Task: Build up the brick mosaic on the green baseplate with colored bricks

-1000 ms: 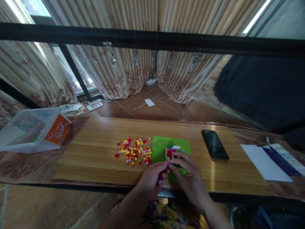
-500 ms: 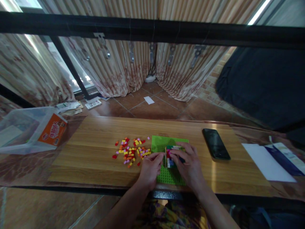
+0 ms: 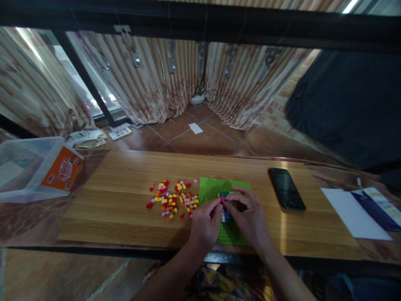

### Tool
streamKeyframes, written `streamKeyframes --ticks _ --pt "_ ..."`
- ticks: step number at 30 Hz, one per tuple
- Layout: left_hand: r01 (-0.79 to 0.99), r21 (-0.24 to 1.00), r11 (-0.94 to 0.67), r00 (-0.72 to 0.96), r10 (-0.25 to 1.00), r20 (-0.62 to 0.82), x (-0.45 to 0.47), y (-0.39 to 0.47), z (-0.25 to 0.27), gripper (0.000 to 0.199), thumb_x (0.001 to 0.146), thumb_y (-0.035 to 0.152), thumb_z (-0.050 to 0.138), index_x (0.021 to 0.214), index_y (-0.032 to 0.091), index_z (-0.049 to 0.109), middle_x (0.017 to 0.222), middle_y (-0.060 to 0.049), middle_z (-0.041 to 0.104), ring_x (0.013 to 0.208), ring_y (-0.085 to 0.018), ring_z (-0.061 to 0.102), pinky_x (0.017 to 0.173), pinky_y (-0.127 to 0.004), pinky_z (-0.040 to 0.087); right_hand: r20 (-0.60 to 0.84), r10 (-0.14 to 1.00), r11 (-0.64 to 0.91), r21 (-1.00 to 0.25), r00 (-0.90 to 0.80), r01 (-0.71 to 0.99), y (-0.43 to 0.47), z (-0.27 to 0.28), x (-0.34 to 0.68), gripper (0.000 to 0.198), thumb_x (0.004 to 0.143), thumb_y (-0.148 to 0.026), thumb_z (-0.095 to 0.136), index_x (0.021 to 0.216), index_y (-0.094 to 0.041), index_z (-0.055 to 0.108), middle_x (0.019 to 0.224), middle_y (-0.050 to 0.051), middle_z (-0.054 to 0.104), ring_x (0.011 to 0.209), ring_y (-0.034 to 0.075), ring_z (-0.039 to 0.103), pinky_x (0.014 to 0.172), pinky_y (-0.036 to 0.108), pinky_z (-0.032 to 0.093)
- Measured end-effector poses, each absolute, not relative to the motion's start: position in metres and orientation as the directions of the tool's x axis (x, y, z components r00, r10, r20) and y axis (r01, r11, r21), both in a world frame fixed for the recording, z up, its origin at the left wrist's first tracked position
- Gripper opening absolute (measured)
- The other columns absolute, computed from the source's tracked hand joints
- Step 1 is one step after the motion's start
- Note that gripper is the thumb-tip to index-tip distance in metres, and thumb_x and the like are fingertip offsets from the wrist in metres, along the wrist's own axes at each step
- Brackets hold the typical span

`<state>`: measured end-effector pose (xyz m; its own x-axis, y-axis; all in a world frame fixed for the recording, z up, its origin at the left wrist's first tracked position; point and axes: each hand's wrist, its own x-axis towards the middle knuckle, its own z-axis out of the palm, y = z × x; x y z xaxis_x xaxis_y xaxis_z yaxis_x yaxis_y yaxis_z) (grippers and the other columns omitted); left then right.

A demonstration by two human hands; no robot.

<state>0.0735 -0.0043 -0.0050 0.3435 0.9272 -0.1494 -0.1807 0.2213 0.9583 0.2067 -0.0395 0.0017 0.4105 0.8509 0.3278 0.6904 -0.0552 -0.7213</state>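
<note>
A green baseplate lies on the wooden board, with a small model of coloured building bricks standing on it. My left hand reaches the model's left side, thumb and forefinger pinched; anything between them is too small to make out. From the right, my right hand bends over the model, its thumb and fingers closed at a magenta building brick between the two hands' fingertips. My fingers hide much of the model. Left of the baseplate, loose red, orange, yellow and pink building bricks are scattered.
A black phone lies right of the baseplate on the wooden board. Past the board's right end are white papers. A clear plastic bin with an orange label stands at the left. Striped curtains hang beyond the table.
My left hand has moved right, its fingertips now meeting the right hand's at the magenta brick. The right hand stays over the model. The whole view has shifted slightly.
</note>
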Motion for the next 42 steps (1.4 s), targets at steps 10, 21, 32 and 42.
streamKeyframes --ticks 10,21,32,42 --pt "-0.204 0.944 0.26 0.361 0.916 -0.174 0.074 -0.009 -0.006 0.027 0.072 0.014 0.064 0.096 0.022 0.071 0.091 -0.007 0.067 0.09 -0.018 0.056 0.086 -0.022 0.04 0.232 0.884 -0.069 -0.793 0.405 0.605 -0.036 -0.002 0.213 0.011 0.071 -0.036 0.067 0.073 -0.025 0.071 0.098 0.005 0.063 0.096 0.023 0.057 0.086 0.045 0.043" --pt "-0.222 0.916 0.334 0.35 0.904 -0.245 0.075 -0.011 -0.003 0.013 0.071 0.02 0.066 0.082 0.019 0.072 0.075 -0.003 0.066 0.07 -0.015 0.056 0.064 -0.02 0.043 0.237 0.885 -0.036 -0.823 0.4 0.567 -0.034 -0.012 0.216 0.015 0.07 -0.038 0.068 0.072 -0.024 0.071 0.096 0.005 0.063 0.092 0.022 0.059 0.081 0.04 0.047" --pt "-0.672 0.101 0.734 0.599 0.619 -0.508 0.038 -0.018 0.022 0.024 0.089 0.018 0.041 0.089 0.006 0.062 0.069 -0.002 0.052 0.051 -0.001 0.046 0.044 -0.008 0.038 0.337 0.889 0.092 -0.794 0.31 0.601 -0.089 0.043 0.168 0.012 0.083 -0.031 0.057 0.086 -0.027 0.068 0.094 0.003 0.064 0.09 0.018 0.06 0.08 0.034 0.05" --pt "-0.64 0.249 0.727 0.549 0.66 -0.513 0.047 -0.034 0.033 0.028 0.087 0.025 0.043 0.092 0.008 0.065 0.092 -0.01 0.066 0.085 -0.015 0.062 0.081 -0.026 0.049 0.286 0.941 0.103 -0.749 0.18 0.654 -0.106 0.043 0.138 0.016 0.086 -0.02 0.051 0.094 -0.023 0.064 0.093 0.005 0.063 0.087 0.018 0.06 0.076 0.03 0.05"
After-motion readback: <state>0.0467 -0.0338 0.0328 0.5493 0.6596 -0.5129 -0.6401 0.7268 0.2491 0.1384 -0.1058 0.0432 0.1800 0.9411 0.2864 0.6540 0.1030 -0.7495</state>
